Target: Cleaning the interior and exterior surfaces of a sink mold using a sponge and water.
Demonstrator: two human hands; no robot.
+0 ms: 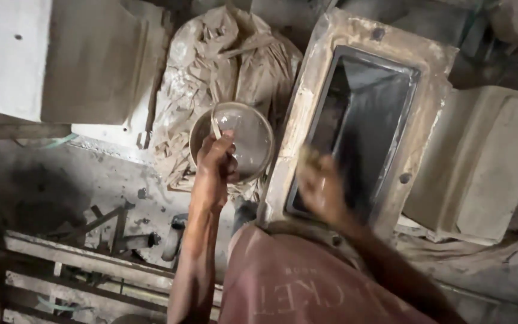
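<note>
A crumpled sack (223, 66) lies far left of the grey mould (361, 114). The left hand (216, 162) grips a dusty round bowl (238, 139); the blurred right hand (322, 189) is in the mould, grip unclear.

A dusty grey floor (49, 180) carries everything. On it lie a crumpled brown paper sack (223, 66), a pale rectangular mould (433, 66) with a dark hollow, a white slab (61, 60) at the upper left and a pale block (487, 162) at the right. Bits of metal scrap (115, 234), perhaps bolts, lie near a grimy plank (79, 258).
</note>
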